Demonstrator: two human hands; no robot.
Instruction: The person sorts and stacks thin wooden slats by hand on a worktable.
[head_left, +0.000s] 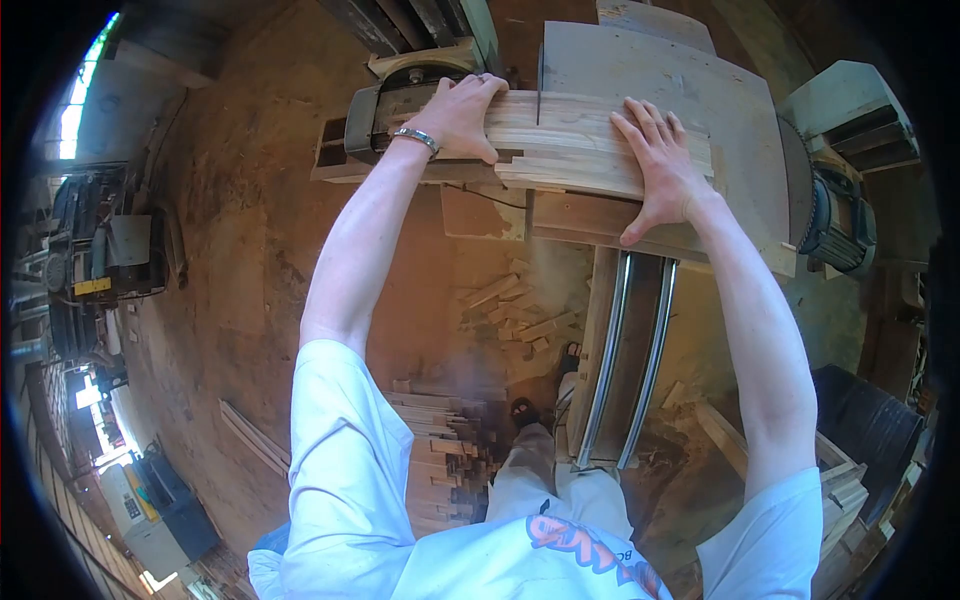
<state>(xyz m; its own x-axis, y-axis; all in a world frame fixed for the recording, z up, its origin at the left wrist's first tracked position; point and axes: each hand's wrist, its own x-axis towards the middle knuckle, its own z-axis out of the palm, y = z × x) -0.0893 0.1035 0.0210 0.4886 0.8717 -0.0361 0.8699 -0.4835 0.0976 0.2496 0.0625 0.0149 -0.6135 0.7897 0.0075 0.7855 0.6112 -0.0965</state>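
A bundle of pale wooden strips (570, 135) lies side by side across a machine table (650, 70). At its left end my left hand (460, 118), with a watch on the wrist, spans the strips, fingers at the far side and thumb at the near side. My right hand (660, 165) grips the bundle farther right. Its fingers reach across the top and its thumb points down past the near edge. Both hands look clasped on the strips, though their undersides are hidden. A thin dark blade or slot (541, 88) runs up to the strips between my hands.
Two shiny rails (608, 360) run from the table toward my body. Wood offcuts (515, 305) litter the floor, and stacked strips (440, 440) lie beside my legs. A motor (840, 220) stands at the right. Other machinery (110, 240) stands at the left.
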